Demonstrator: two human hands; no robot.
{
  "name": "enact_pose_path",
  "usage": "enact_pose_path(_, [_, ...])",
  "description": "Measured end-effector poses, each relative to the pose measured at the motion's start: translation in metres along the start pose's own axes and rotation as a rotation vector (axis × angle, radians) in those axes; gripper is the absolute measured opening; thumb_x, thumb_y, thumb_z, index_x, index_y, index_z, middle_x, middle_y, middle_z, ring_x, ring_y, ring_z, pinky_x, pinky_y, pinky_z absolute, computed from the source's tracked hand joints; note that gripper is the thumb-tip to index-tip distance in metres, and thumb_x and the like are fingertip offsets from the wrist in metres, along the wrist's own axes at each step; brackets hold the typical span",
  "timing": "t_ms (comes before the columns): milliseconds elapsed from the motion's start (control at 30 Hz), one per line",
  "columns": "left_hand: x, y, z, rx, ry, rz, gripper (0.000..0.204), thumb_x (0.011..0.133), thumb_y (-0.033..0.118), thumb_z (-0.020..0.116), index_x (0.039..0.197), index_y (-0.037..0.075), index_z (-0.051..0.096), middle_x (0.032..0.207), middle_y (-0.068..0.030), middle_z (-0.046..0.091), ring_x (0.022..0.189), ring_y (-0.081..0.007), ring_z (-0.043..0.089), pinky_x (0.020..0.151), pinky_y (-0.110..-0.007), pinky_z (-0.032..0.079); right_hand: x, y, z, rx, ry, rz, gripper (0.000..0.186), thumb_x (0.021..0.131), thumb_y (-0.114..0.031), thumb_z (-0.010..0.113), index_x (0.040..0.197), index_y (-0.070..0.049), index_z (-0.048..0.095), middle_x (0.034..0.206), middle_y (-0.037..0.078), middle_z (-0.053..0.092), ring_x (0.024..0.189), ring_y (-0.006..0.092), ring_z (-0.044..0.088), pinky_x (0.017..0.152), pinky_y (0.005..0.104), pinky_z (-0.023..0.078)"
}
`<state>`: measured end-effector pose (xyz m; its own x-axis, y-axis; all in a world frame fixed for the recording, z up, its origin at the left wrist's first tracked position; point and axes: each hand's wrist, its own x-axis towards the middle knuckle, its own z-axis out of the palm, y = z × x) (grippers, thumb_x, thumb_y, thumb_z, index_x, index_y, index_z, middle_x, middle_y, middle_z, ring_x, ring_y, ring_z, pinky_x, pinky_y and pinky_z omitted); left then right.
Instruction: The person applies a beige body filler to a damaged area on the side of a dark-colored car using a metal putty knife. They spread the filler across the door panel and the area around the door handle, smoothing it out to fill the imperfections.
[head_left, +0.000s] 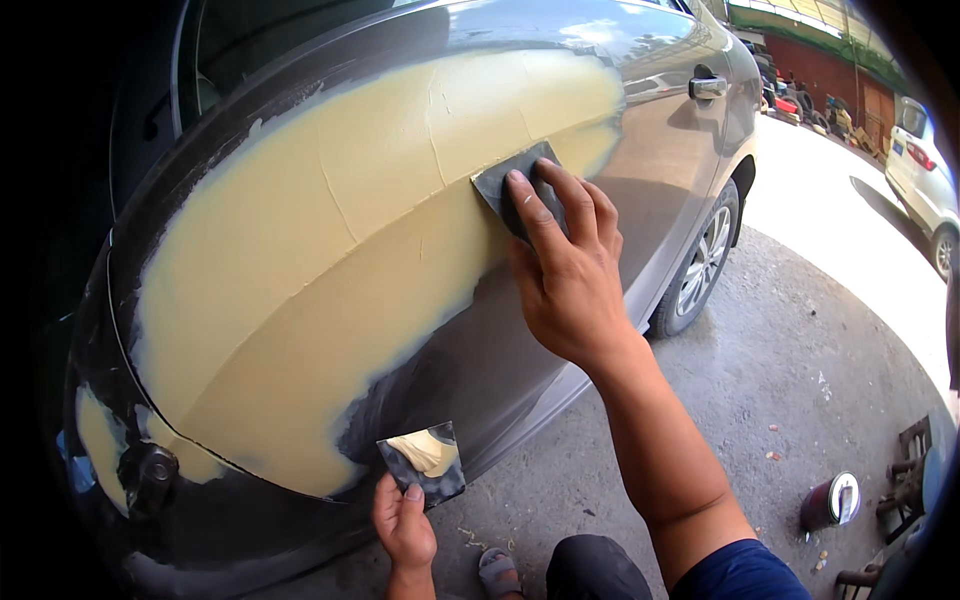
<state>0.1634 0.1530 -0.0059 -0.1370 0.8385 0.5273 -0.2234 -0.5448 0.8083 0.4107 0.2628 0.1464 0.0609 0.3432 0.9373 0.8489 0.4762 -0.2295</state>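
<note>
A dark car door (660,160) fills much of the view, with a broad layer of cream-yellow body filler (330,230) spread across it. My right hand (575,260) grips a dark flat spreader (492,188), its edge pressed against the filler near the door's crease line. Low on the left, my left hand (405,525) pinches a dark square plate (447,484) between thumb and fingers. A dollop of cream filler (425,452) sits on that plate. Thin raised ridges run down through the filler on the panel.
A tin (830,503) with a flat tool on top stands on the concrete floor (740,400) at the right, beside a small dark stool (905,480). The car's rear wheel (705,260) is beyond my right arm. A white vehicle (920,170) is parked at the far right.
</note>
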Motion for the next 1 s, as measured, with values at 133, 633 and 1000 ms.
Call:
enact_pose_path(133, [-0.001,0.0,-0.001,0.002,-0.003,-0.005,0.039,0.09,0.002,0.05,0.127,-0.011,0.051,0.124,-0.0165,0.06,0.116,-0.0214,0.056,0.105,-0.034,0.039,-0.008,-0.001,-0.003,0.003,-0.045,-0.006,0.056,0.085,-0.008,0.064,0.139,-0.015,0.051,0.144,0.014,0.041,0.129,0.04,0.037,0.106,0.0512,0.033])
enact_pose_path(633, [-0.009,0.001,0.004,-0.006,-0.022,-0.02,0.037,0.09,0.0,0.049,0.125,-0.01,0.052,0.121,-0.0152,0.062,0.114,-0.0193,0.057,0.103,-0.033,0.039,-0.045,-0.009,-0.024,0.0,-0.15,0.046,0.052,0.085,-0.011,0.064,0.136,-0.014,0.053,0.143,0.013,0.043,0.127,0.0407,0.038,0.101,0.053,0.033])
enact_pose_path(1000, [-0.009,0.003,-0.002,-0.011,-0.009,-0.038,0.04,0.089,0.0,0.048,0.127,-0.01,0.051,0.124,-0.0164,0.061,0.116,-0.0207,0.057,0.106,-0.033,0.038,-0.018,-0.027,0.0,0.037,-0.065,-0.013,0.052,0.086,-0.012,0.063,0.137,-0.013,0.051,0.142,0.015,0.043,0.125,0.0415,0.039,0.1,0.0533,0.034])
